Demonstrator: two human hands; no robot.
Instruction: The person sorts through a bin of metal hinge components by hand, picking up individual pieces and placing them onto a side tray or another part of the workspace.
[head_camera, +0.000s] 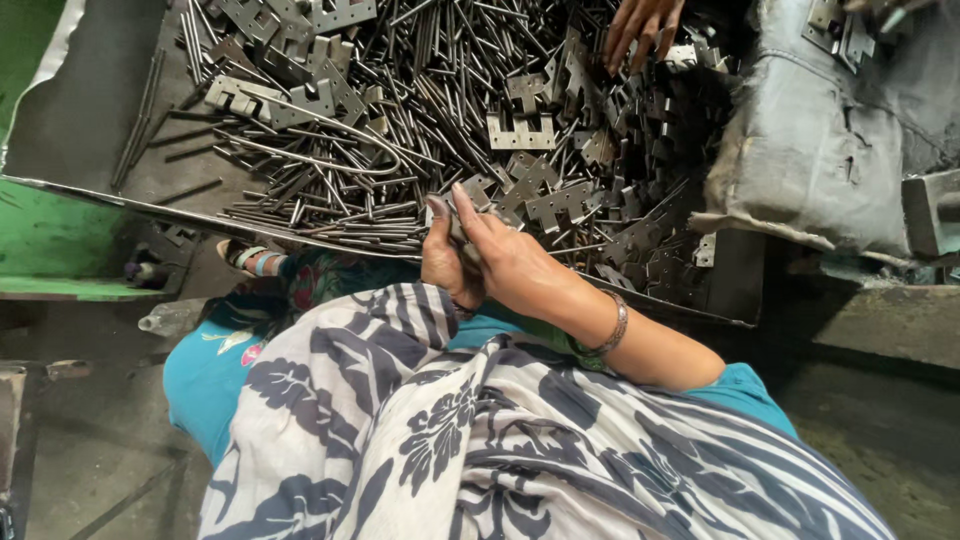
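Observation:
My two hands meet at the near edge of a metal tray (150, 195). My right hand (515, 262), with a bangle at its wrist, is closed around a small dark metal piece (452, 218). My left hand (440, 265) presses against it from the left and grips the same piece. My patterned black and white shawl partly hides the left hand. Just beyond my fingers lies a heap of thin steel rods (400, 120) and flat stamped brackets (560, 200).
Another person's hand (640, 30) reaches into the brackets at the far side of the tray. A grey padded cloth (830, 140) with a few brackets on it lies to the right. A green surface (50, 240) sits at the left, and a sandalled foot (250, 258) shows under the tray edge.

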